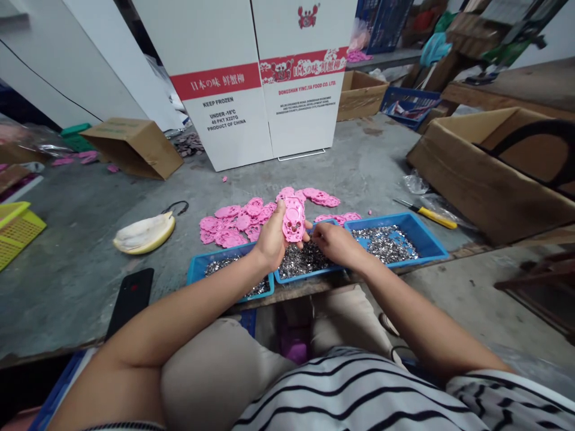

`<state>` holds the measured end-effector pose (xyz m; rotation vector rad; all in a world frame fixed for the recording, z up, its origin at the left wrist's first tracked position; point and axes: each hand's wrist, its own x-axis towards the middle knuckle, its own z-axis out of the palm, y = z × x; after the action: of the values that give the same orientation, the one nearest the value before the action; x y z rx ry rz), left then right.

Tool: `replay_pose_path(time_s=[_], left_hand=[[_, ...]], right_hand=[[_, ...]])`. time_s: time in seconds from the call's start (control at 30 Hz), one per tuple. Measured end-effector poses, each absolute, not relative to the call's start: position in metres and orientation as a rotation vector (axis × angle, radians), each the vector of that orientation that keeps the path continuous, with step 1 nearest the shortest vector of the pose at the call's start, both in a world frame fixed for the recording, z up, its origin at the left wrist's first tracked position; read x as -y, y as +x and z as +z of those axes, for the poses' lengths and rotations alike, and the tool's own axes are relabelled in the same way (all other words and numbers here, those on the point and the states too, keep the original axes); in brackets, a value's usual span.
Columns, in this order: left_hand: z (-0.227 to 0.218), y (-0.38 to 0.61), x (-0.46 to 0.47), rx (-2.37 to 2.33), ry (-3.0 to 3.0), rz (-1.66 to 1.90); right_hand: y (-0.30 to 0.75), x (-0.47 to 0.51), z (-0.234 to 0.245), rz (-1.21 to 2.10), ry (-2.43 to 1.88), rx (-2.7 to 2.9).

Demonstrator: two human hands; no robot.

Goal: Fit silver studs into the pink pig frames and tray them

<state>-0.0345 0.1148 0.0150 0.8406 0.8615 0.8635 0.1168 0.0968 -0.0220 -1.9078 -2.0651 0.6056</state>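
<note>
My left hand (pixel 272 236) grips a pink plastic plate (pixel 293 219) with holes in it, held up over the blue trays. Close beside it, my right hand (pixel 335 242) has its fingers curled together above the middle blue tray (pixel 309 276) of small shiny metal parts; whatever the fingertips hold is too small to make out. Another blue tray (pixel 435 244) with metal pieces lies to the right, and a third blue tray (pixel 196 276) sits partly under my left forearm. Behind the hands, a loose pile of similar pink plates (pixel 243 222) spreads across the table.
A tall white carton (pixel 238 129) stands at the back. On the left are a fruit peel (pixel 146 234), a black phone (pixel 131 299) and a yellow basket (pixel 18 233). A yellow-handled screwdriver (pixel 435 216) and an open cardboard box (pixel 449 155) lie on the right.
</note>
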Motion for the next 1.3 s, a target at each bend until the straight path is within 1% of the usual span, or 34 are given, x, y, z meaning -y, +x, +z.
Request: replay_pose_path(time_s=[0.07,0.17,0.27,0.37,0.63,0.77,1.03,1.17,1.3], left_hand=[[0.013,-0.035,-0.116,-0.875,0.862,0.889],[0.012,-0.036,-0.115,-0.895,0.953,0.881],[0.013,-0.036,-0.113,-0.931,1.042,0.843],[0.013,-0.036,-0.111,-0.953,1.078,0.826],[0.016,-0.034,-0.111,-0.968,1.098,0.819],[0.013,-0.033,-0.11,-1.02,1.144,0.838],[0.001,-0.037,-0.118,-1.117,1.432,1.072],[0.004,-0.038,-0.119,-1.126,1.444,1.014],[0.007,-0.038,-0.118,-1.026,1.38,0.941]], right_hand=[[0.121,-0.1,-0.022,0.842,-1.76,1.743],[0.124,-0.101,-0.023,1.203,-1.424,1.307],[0.123,-0.097,-0.021,1.385,-1.18,1.098],[0.121,-0.094,-0.015,1.444,-1.085,0.989],[0.115,-0.091,-0.008,1.449,-0.999,0.915],[0.113,-0.09,-0.008,1.53,-0.951,0.841],[0.109,-0.089,-0.005,1.773,-0.842,0.669],[0.105,-0.088,-0.005,1.786,-0.827,0.634],[0.103,-0.087,-0.006,1.743,-0.837,0.595]])
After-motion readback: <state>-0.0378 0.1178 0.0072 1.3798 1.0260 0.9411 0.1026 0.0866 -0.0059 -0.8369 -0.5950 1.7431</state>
